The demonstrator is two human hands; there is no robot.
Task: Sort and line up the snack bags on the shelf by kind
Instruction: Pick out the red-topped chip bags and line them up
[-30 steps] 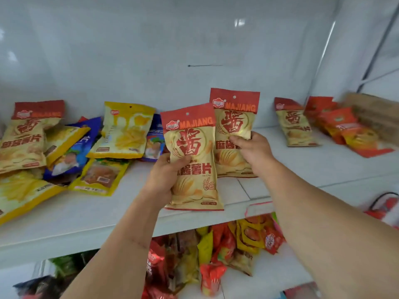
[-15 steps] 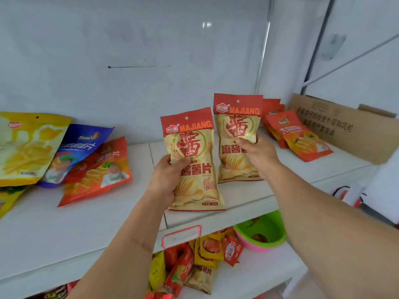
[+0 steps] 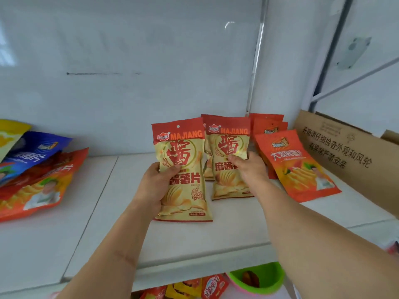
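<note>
My left hand (image 3: 154,186) grips a beige and red MAJIANG chip bag (image 3: 183,169), held upright above the white shelf (image 3: 103,229). My right hand (image 3: 250,169) holds a second MAJIANG bag (image 3: 228,152) upright, its lower edge on the shelf, in front of another bag of the same kind (image 3: 207,169) leaning on the back wall. Right of them stand orange chip bags (image 3: 295,165), one in front of a small stack. At the left lie an orange bag (image 3: 43,186), a blue bag (image 3: 28,154) and a yellow bag (image 3: 10,130).
A brown cardboard box (image 3: 345,152) with printed characters leans at the right end of the shelf. The lower shelf holds a green bowl (image 3: 269,277) and several red and yellow snack packets (image 3: 194,288). A white wall stands behind the shelf.
Both hands carried their MAJIANG bags rightward along the shelf. The right-hand bag now stands by the orange bags, in front of another MAJIANG bag.
</note>
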